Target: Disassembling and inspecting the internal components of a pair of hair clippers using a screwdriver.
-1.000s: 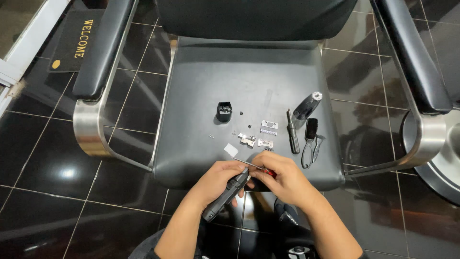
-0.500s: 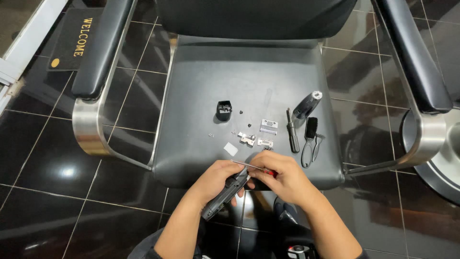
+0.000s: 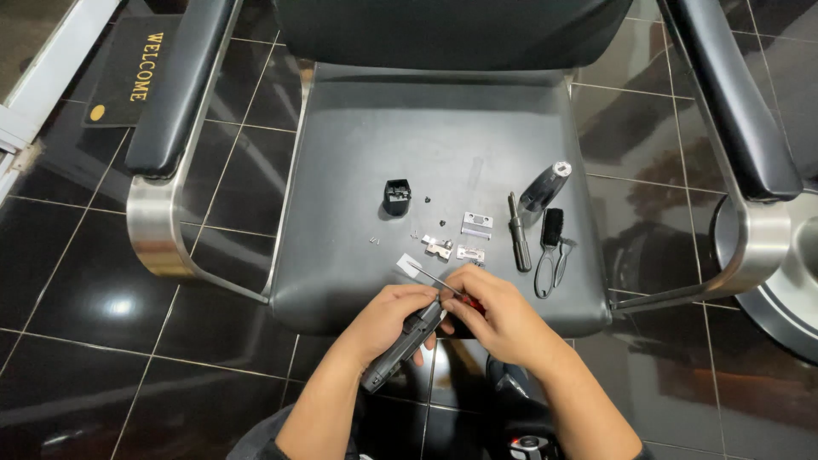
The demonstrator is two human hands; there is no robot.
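Little has changed: the left hand (image 3: 388, 319) still grips the clipper (image 3: 400, 347) while the right hand (image 3: 503, 315) keeps pinching the screwdriver (image 3: 439, 281) at it.

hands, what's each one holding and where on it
The left hand grips a dark clipper body around its upper end. The right hand pinches a thin screwdriver by its red handle, mostly hidden in the fingers.

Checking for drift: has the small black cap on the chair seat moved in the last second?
No. The black cap sits at the same spot left of the metal blade plate.
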